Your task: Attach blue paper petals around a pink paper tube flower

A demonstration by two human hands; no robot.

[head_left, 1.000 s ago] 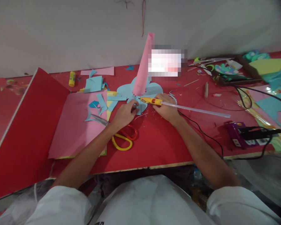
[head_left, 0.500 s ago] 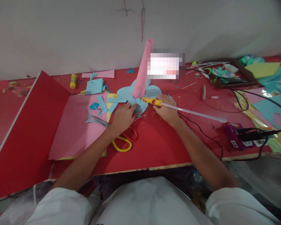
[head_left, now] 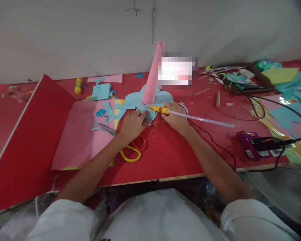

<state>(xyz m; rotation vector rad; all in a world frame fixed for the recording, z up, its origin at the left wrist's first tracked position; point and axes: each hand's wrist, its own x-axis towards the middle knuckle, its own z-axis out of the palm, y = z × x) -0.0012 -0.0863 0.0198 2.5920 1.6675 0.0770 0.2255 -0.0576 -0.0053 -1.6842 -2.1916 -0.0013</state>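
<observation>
Left side of the red desk (head_left: 163, 157): pink and yellow paper sheets (head_left: 82, 140), stacked, with blue paper scraps (head_left: 109, 111) on top. Metal scissors with red and yellow loop handles (head_left: 107, 129), partly hidden. Next, my left hand (head_left: 134, 123), palm down, fingers bent over the near part of a flat light-blue paper flower (head_left: 165, 97); whether that grip pinches it, I cannot tell. Flower lies mid-desk, tall pink paper cone (head_left: 151, 78) standing on it, leaning right. Then my right hand (head_left: 177, 117), grip closed around a yellow glue gun (head_left: 160, 109), nozzle toward cone's foot, long translucent glue stick (head_left: 203, 119) jutting rightward. Farther right: purple box (head_left: 249, 140).
</observation>
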